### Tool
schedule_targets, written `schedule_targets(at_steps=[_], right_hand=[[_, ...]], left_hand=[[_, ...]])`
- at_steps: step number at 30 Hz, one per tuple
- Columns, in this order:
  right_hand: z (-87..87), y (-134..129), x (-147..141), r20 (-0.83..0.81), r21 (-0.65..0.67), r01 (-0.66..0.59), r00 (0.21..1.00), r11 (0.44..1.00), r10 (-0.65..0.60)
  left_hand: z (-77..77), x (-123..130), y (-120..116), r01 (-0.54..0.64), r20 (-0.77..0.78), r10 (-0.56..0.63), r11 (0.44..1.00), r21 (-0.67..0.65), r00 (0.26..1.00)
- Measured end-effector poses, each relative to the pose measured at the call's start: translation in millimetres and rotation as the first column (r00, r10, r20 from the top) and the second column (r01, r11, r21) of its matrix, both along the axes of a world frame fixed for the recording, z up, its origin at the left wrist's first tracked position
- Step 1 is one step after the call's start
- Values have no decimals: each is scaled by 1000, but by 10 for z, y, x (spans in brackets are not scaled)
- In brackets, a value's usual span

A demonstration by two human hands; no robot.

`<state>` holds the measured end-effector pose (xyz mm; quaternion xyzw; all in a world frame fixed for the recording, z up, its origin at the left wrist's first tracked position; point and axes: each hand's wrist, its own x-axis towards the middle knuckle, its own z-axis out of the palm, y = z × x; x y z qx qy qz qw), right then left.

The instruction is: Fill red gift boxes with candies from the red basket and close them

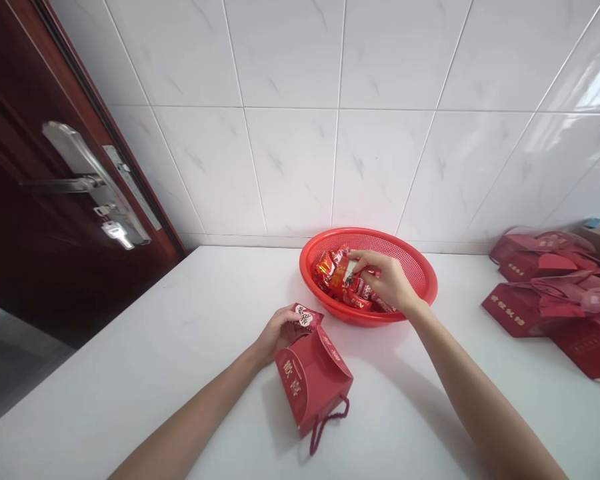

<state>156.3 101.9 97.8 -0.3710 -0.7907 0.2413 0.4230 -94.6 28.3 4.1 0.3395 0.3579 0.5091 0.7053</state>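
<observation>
Glossy perforated plastic forms the red basket; the bench looks smooth, the wall tiles glossy, the door handle metallic.

Red basket, maroon box w/ gold lettering, white table.

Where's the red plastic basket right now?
In the head view, the red basket sits right of centre on the white tabletop, beyond the corded box, near the tiled wall. The right hand reaches into it.
</observation>
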Motion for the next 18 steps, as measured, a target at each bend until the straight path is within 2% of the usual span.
schedule_targets(at_steps=[10, 15, 18], right_hand=[[-9, -217, -152, -110, 95, -125, 985, 988, 135], [-5, -362, -256, -195, 156, -80, 975, 985, 110], [-39, -400, -320, -96, 180, -123, 985, 976, 142]], left_hand=[[5, 24, 3, -49, 33, 50, 999, -12, 998], [28, 46, 11, -43, 35, 43, 999, -9, 998], [29, 47, 12, -26, 36, 26, 1000, 7, 999]])
